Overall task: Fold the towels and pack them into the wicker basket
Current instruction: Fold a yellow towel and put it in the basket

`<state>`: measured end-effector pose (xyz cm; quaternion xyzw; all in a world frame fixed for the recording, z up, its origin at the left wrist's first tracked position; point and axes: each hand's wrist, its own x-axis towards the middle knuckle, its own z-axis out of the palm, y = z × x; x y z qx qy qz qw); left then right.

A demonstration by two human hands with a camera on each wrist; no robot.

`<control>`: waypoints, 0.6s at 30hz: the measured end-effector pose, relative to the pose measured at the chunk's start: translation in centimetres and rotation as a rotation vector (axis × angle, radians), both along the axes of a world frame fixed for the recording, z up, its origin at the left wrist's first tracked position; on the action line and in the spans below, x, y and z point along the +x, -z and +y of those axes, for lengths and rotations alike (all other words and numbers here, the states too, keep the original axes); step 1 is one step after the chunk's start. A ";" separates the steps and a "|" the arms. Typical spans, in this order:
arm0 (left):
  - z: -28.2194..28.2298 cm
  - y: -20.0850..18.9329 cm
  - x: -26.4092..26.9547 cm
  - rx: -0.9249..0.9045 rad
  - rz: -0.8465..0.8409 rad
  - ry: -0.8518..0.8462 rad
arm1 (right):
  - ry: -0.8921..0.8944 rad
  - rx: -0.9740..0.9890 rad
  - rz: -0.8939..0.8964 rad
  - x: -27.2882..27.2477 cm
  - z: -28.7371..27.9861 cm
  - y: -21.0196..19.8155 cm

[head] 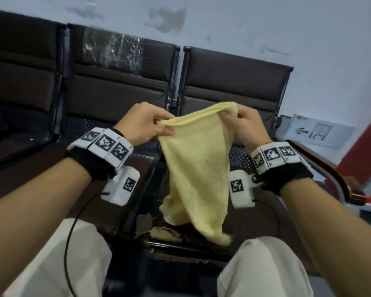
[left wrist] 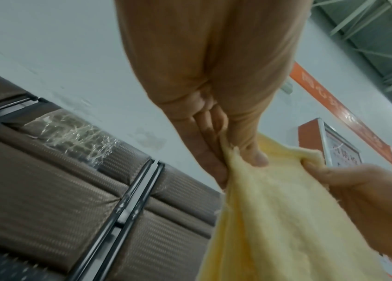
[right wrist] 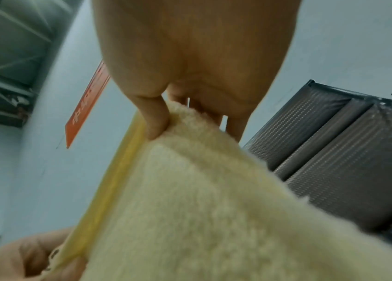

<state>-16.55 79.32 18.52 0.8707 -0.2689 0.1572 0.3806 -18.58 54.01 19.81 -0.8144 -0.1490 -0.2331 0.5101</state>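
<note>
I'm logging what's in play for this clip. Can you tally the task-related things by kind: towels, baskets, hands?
Yellow towel: 1, held up by its top edge
Wicker basket: 0 in view
Hands: 2, left hand and right hand, each pinching the towel
Total: 3

Fuzzy matt terry-cloth towel [head: 196, 168]; perforated metal, woven-textured padded seats [head: 120, 93].
</note>
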 end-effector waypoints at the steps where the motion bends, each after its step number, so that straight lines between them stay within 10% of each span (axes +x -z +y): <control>1: 0.1 -0.9 0.3 0.024 -0.023 -0.032 | 0.012 0.011 -0.032 0.2 0.2 -0.6; 12: -4.0 -2.4 7.4 0.070 0.138 -0.141 | 0.176 0.001 0.079 6.6 -1.3 -0.6; 18: -6.1 -2.7 7.9 -0.271 -0.005 -0.142 | 0.160 0.172 -0.080 6.7 -2.2 -0.8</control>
